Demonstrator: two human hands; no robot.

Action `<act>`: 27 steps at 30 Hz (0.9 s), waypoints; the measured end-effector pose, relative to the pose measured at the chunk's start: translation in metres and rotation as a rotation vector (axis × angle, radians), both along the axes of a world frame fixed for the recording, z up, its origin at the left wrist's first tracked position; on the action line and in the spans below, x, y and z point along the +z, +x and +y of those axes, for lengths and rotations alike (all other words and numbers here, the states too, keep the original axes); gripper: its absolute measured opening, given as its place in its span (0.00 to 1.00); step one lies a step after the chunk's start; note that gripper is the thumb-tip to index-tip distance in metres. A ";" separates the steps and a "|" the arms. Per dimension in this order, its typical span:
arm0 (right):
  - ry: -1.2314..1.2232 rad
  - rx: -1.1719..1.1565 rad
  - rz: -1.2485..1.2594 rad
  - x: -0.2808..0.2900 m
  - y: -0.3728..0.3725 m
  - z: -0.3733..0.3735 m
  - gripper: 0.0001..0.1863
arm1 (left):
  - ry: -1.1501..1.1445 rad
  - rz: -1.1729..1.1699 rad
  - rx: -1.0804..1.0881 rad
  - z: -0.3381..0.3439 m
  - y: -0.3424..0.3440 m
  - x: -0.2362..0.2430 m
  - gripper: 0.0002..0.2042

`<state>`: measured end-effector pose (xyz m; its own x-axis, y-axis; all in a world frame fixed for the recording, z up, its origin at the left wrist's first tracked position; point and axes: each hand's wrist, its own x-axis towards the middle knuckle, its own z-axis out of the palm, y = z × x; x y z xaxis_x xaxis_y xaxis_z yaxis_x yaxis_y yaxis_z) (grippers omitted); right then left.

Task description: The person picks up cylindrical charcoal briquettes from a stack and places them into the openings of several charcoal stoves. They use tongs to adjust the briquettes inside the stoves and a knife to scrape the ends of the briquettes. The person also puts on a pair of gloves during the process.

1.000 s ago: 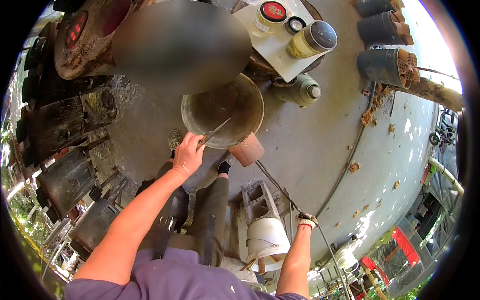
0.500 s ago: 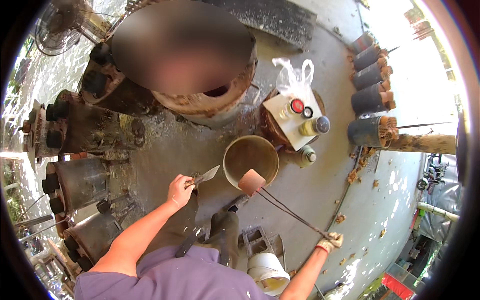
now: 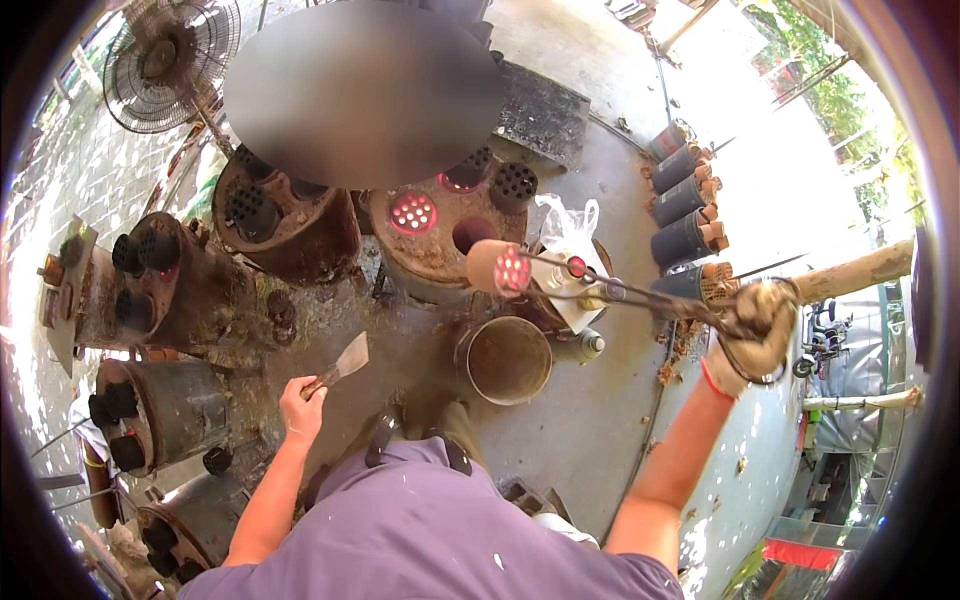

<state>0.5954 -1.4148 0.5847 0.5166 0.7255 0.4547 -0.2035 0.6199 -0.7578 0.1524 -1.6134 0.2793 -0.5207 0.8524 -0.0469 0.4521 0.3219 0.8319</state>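
My left hand [image 3: 301, 408], bare, is closed round the handle of a flat-bladed scraper [image 3: 351, 355], its blade pointing up and away. My right hand [image 3: 758, 325], in a pale work glove, grips long dark metal tongs [image 3: 650, 302]. Between the tongs' far ends is a pale orange honeycomb briquette [image 3: 486, 268], tilted, its holed end glowing pink-red. It hangs near the right edge of a large round stove [image 3: 400, 252]. An open well shows in the stove top beside it. A glowing briquette [image 3: 413, 213] and a black one [image 3: 514, 186] sit in other wells.
An open metal bucket [image 3: 508, 398] stands in front of me. Behind the tongs, a small stand holds bottles and a plastic bag [image 3: 568, 225]. More stoves [image 3: 165, 400] line the left side. Dark cylinders [image 3: 676, 245] stand at right, a fan [image 3: 165, 60] at upper left. A blur hides the top.
My right hand has risen, carrying the briquette in the tongs from over the bucket to the stove's edge. My left hand has shifted left with the scraper. The view has tilted up.
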 end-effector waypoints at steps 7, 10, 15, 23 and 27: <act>0.032 -0.024 -0.370 -0.036 -0.065 0.084 0.04 | -0.048 -0.044 0.182 -0.002 -0.032 -0.003 0.10; 0.048 0.111 -0.404 -0.045 -0.090 0.117 0.04 | -0.071 -0.097 0.284 0.002 -0.042 -0.011 0.11; 0.089 0.254 -0.736 -0.060 -0.122 0.168 0.07 | -0.048 -0.174 0.376 0.026 -0.045 -0.009 0.09; 0.005 0.349 -0.849 -0.203 -0.148 0.224 0.06 | -0.019 -0.233 0.421 0.094 -0.009 0.037 0.10; -0.253 0.554 -0.822 -0.269 -0.137 0.226 0.10 | -0.020 -0.268 0.441 0.099 -0.009 0.030 0.10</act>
